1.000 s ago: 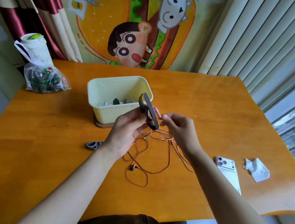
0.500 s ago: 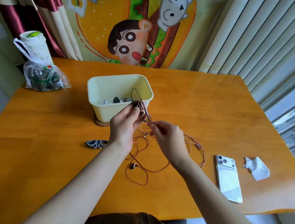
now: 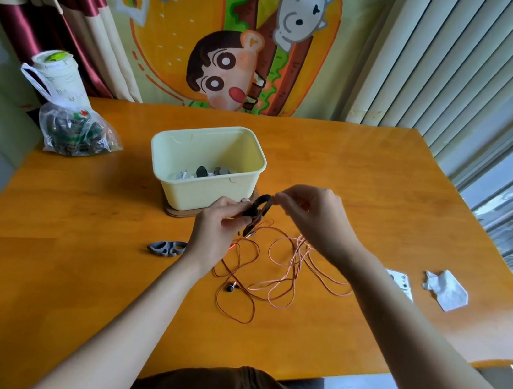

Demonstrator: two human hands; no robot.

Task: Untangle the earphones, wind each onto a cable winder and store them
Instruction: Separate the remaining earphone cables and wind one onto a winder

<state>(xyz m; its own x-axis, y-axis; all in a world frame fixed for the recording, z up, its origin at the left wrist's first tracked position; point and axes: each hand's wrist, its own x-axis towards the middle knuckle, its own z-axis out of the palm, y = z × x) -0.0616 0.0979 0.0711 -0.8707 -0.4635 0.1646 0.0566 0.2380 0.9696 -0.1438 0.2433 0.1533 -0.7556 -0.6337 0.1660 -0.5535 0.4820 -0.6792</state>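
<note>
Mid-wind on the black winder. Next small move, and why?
Probably the right hand lays a turn round the black winder held by the left hand: it pinches the orange cable at the winder's top, and most cable lies loose on the table.

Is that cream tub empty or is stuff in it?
Not empty. The tub has no lid on, and a few small dark and white pieces lie on its bottom; what they are, I cannot tell.
</note>
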